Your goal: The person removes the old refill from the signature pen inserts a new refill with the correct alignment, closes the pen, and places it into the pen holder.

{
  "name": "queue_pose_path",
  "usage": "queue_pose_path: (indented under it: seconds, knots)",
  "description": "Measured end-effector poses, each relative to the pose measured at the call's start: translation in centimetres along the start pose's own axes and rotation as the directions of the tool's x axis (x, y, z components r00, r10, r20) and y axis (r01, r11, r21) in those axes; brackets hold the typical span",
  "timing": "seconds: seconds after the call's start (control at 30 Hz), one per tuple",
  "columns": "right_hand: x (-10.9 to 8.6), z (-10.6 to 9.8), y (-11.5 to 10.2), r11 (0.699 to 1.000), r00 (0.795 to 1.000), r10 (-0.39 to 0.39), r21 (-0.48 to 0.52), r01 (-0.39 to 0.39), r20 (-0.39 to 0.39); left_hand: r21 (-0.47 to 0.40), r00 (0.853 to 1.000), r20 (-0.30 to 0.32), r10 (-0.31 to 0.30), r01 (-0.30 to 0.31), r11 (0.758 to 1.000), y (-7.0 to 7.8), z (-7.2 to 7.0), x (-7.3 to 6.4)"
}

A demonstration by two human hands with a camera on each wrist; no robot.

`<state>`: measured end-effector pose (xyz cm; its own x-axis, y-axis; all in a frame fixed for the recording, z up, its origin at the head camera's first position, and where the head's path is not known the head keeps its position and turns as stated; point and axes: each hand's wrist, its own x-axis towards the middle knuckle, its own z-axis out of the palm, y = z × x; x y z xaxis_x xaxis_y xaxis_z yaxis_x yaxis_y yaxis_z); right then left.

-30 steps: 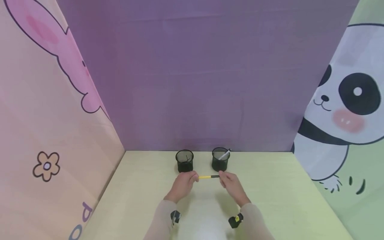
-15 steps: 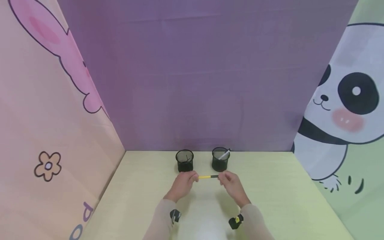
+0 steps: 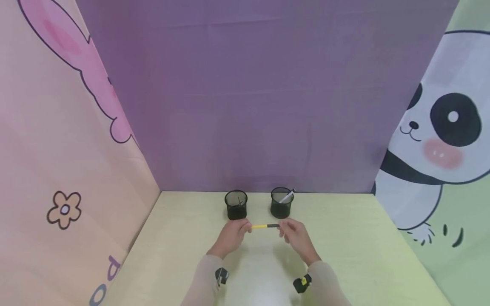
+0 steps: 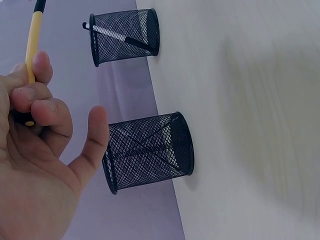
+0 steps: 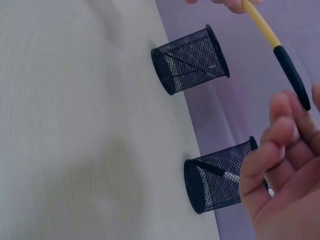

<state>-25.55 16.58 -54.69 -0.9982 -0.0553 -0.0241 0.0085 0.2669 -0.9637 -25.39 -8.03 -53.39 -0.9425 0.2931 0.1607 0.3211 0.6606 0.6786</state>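
A yellow ballpoint pen with a black grip section is held level between both hands. My left hand grips its yellow barrel; in the left wrist view the fingers curl round it and the black rear end shows in the palm. At the other end, my right hand has its fingertips at the black tip, the index finger against it and the thumb at the frame's edge. Just beyond the hands stand two black mesh pen cups, the left cup and the right cup.
A white and black pen leans in the right cup. Thin dark lines cross inside the left cup. The pale wooden table meets a purple backdrop, with cartoon-printed cloths on both sides.
The left hand and the pen have shifted very slightly left, so the right fingers sit nearer the tip and look a little looser. The cups stay put.
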Motion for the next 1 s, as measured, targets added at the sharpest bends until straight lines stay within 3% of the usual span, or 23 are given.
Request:
queue_pose_path:
  seconds: [0.73,1.0]
  knots:
    - [-0.04,0.16,-0.03,0.996,0.999,-0.037,-0.084,0.035,-0.031,0.015,0.999,-0.001,0.033,-0.033,0.999,-0.44,0.31,0.00]
    - [-0.10,0.00,-0.14,0.998,0.999,-0.047,-0.037,0.046,-0.015,0.012,0.999,-0.010,0.035,-0.035,0.999,-0.67,0.38,-0.01]
